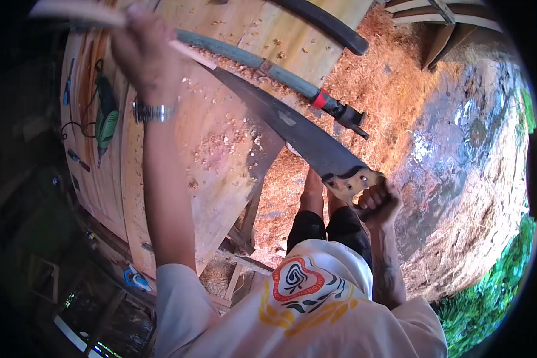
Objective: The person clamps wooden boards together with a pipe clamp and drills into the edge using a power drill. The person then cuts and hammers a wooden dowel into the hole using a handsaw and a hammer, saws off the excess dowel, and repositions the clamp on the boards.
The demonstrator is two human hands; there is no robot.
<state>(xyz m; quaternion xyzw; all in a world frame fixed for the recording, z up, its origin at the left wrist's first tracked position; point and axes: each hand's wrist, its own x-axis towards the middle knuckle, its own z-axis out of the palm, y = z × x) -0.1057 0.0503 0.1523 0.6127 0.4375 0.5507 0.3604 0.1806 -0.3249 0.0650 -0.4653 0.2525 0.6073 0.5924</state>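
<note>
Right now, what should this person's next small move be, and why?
Probably settle the pale wooden strip against the wooden surface before any stroke: the left hand holding it looks blurred, suggesting motion, and the strip's end appears beside the tip of the saw, whose handle the right hand holds.

White shirt: lettering round red-edged emblem, too small to read.

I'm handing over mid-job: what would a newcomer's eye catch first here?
First, the big handsaw slanting across the centre, held by the right hand. Next, the blurred left hand on a pale wood strip, upper left. Then the red-banded pipe clamp, just above the handsaw in view.
</note>
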